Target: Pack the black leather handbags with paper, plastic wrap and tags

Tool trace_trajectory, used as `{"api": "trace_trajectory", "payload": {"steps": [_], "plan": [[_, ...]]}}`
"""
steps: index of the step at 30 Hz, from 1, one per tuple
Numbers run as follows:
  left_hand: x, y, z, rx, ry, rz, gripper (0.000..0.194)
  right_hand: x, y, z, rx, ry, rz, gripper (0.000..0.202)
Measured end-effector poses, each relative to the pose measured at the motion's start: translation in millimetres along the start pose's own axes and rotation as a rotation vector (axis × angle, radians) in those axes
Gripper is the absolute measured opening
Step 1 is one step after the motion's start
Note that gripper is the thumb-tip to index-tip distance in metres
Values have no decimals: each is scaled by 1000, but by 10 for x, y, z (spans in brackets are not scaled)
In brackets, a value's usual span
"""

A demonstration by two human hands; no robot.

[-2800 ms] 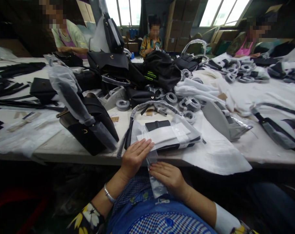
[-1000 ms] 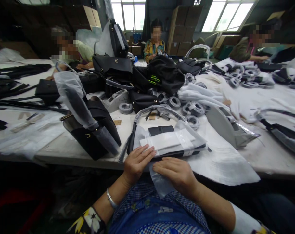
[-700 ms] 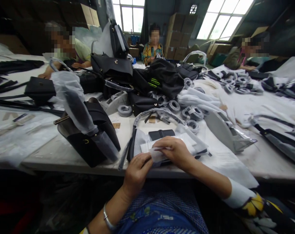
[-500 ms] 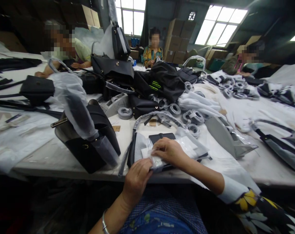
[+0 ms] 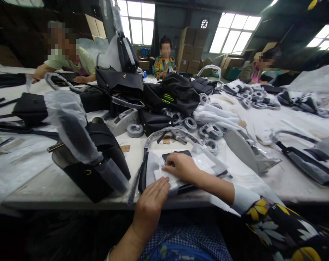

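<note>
Black handbag (image 5: 143, 175) on table (image 5: 80, 192)
Plastic film (image 5: 175, 184) is touched by the left hand (image 5: 153, 197) (fingers extended); the right hand (image 5: 182, 167) is curled, its grip unclear.

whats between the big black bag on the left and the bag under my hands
A small brown tag and white tabletop, plus a wrapped strap nearer the front edge, in the head view.
</note>
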State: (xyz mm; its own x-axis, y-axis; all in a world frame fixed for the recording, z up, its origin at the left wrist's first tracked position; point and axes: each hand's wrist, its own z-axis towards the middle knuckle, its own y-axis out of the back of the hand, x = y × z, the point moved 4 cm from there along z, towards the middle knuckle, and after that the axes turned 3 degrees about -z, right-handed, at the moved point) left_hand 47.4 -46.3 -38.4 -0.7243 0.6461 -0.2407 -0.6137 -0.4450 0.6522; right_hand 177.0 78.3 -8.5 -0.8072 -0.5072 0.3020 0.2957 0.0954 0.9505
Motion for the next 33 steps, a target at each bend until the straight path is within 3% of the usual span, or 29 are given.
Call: {"api": "trace_trajectory", "payload": {"steps": [4,6,9,11,16,19,22,28,33], "plan": [[-1,14,36,20,17,40,31,35,37,26,-51,-6,-12,10],[15,0,5,35,17,55,32,10,105,-36,-80,16,29,18],[74,-47,-77,51,-11,82,36,-210,342,-276,-206,73,207,24],[128,-89,-120,60,-40,88,39,-553,607,-537,-342,7,274,18],[203,-133,-148,37,-108,101,47,-1832,1419,-1356,-542,-603,86,20],[218,-127,-163,20,-135,125,48,-2451,1705,-1651,-487,-828,80,15],[236,-143,-186,44,-147,141,49,-2813,1714,-1719,-332,-961,198,31],[271,-173,-192,45,-147,148,53,-3039,1563,-1580,-124,-1039,489,39],[288,-187,-183,36,-142,121,56,-3048,1584,-1583,-110,-991,683,31]]}}
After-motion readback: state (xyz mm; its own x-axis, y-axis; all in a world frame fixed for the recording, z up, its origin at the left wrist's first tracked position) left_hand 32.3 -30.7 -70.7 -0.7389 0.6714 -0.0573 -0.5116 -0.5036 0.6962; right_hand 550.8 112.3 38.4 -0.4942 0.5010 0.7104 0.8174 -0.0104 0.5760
